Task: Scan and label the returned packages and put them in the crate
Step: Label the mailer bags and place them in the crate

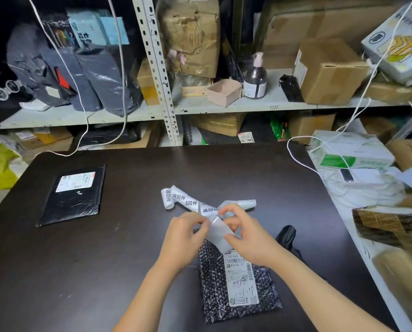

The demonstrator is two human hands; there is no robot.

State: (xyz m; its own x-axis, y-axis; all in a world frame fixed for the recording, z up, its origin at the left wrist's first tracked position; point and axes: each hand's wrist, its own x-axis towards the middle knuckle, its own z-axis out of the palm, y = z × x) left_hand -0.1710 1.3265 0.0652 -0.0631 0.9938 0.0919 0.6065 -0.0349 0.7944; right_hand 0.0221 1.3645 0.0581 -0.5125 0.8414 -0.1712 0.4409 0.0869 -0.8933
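Dark brown tabletop (128, 259), wide, shelving behind its far edge.

Flat black plastic mailer with white shipping label (75, 202): lies toward the left edge of the tabletop, well apart from both hands.

Black-and-white speckled plastic mailer (214, 291), white barcode label on top: lies flat near the near edge, about centre, its far end under the hands.

Left hand (181, 238) and right hand (250, 238): held together above the far end of the speckled mailer. Fingers (200, 220) of both curled, pinching a translucent white label piece (218, 232) between them.

Curled strip of white labels with black print (185, 200): runs from the hands toward the tabletop centre, rolled at its far end.

Black handheld scanner (286, 233): on the tabletop just beside the right hand, partly hidden.
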